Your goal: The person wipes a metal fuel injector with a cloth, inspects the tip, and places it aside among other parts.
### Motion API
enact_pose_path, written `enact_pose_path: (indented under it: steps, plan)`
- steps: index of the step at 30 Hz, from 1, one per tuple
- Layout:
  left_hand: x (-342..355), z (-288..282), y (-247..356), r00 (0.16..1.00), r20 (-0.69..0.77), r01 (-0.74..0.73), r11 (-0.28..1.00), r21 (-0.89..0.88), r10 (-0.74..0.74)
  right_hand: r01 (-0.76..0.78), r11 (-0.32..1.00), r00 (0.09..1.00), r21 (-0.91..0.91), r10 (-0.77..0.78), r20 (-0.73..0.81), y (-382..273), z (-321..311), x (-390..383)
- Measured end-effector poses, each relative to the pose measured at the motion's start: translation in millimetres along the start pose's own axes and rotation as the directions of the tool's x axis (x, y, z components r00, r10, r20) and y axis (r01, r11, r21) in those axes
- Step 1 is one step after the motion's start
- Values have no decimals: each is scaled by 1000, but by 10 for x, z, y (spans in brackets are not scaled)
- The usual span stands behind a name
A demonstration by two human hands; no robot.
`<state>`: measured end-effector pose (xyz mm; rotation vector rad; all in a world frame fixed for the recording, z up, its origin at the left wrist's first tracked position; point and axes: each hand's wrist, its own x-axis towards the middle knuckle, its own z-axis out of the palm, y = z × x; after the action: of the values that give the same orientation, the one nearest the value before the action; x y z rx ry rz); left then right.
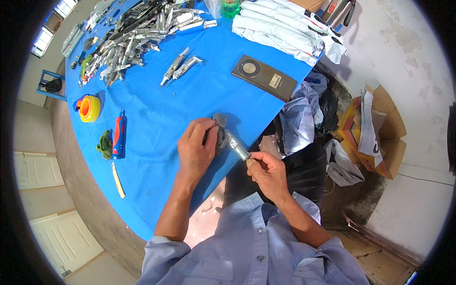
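Over the near right edge of the blue-covered table, my left hand (195, 143) is closed on a bunched grey cloth (221, 138). My right hand (269, 175) pinches the lower end of a shiny silver metal tube (236, 145) with dark markings. The tube tilts up and left, and its far end meets or nearly meets the cloth; I cannot tell which. Farther off lie two slim silver pieces, a left one (175, 66) and a right one (187, 67), apparently in clear wrapping. A dark flat slab with a round disc (273, 81) rests to their right.
A silver parts heap (128, 47) covers the far left. Nearer are yellow tape (90, 109), a red-blue handled tool (118, 137), green cloth (104, 145) and a yellow cutter knife (118, 180). White plastic bags (275, 29) lie far right; an open cardboard box (390, 135) stands beyond the edge.
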<state>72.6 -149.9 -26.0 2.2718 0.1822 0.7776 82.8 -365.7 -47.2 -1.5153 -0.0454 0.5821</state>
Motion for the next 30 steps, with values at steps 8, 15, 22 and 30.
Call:
enact_pose_path:
  steps: [8,15,22,30]
  plan:
    - [-2,6,-16,998,-57,23,999,-46,-26,391,716,883,-578,-469,17,-229,178,71]
    - [11,3,-40,998,-54,7,999,-41,-9,333,582,911,-742,-402,93,-421,37,-192]
    - [34,6,-42,999,-19,36,999,-36,-37,179,970,218,-163,123,968,-241,210,-733]
    - [31,-30,-30,999,-26,42,998,-51,-44,128,979,-111,-160,175,978,11,417,-876]
